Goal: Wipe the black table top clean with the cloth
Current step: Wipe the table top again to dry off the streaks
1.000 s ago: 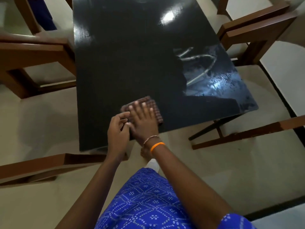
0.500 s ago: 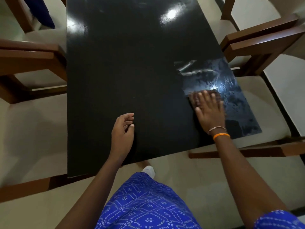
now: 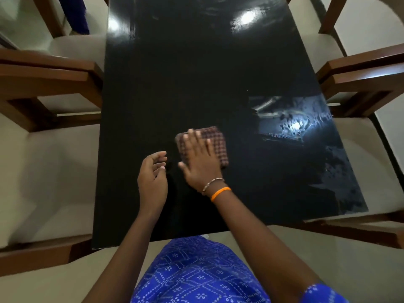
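The glossy black table top (image 3: 175, 84) fills the middle of the head view. A folded brown checked cloth (image 3: 215, 142) lies flat on it, near the centre front. My right hand (image 3: 200, 159) presses on the cloth with straight, spread fingers and covers its left half. My left hand (image 3: 153, 178) rests on the table just left of the cloth, fingers loosely curled, holding nothing. Wet smears and droplets (image 3: 295, 125) shine on the table's right side.
Wooden chairs with cream seats flank the table: one at the left (image 3: 50, 84) and one at the right (image 3: 360, 79). More wooden frames (image 3: 37, 256) stand at the near corners. My blue patterned garment (image 3: 196, 272) is below the table's front edge.
My right hand has slid the cloth from the wet patch on the right back left to the table's centre front. My left hand has stayed in place.
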Action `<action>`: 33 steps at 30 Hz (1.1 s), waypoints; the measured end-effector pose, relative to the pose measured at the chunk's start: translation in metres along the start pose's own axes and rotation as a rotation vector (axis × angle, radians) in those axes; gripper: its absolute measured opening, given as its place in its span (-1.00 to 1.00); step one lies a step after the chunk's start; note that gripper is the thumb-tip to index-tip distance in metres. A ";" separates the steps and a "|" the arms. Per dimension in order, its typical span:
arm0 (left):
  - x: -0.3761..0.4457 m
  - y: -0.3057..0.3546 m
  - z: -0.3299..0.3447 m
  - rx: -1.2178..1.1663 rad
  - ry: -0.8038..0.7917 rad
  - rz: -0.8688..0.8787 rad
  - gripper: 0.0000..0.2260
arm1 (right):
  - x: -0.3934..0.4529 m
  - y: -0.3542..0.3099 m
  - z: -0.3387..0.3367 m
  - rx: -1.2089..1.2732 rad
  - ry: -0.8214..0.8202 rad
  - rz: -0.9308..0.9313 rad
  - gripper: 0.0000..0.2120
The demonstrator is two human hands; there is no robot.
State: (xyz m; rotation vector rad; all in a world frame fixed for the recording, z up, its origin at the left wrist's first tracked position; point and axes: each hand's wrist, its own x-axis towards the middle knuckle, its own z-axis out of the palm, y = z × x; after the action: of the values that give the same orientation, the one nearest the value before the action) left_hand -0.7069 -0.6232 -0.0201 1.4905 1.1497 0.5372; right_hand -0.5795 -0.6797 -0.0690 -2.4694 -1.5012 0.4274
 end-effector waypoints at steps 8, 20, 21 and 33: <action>0.020 0.007 0.016 0.001 0.010 -0.043 -0.69 | 0.020 0.018 -0.006 -0.096 -0.005 -0.140 -0.40; 0.039 0.036 0.073 -0.015 -0.183 -0.011 -0.73 | -0.019 0.239 -0.100 -0.099 0.182 0.638 -0.34; 0.042 0.036 0.074 -0.013 -0.187 -0.011 -0.73 | -0.020 0.245 -0.103 -0.082 0.206 0.696 -0.33; 0.062 0.043 0.074 0.032 -0.060 -0.056 -0.72 | 0.087 0.098 -0.051 -0.028 0.138 0.411 -0.36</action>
State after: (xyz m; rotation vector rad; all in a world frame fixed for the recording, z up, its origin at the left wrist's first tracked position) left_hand -0.6041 -0.6002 -0.0167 1.4876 1.1548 0.4350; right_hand -0.4426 -0.6486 -0.0651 -2.7654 -0.9510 0.2951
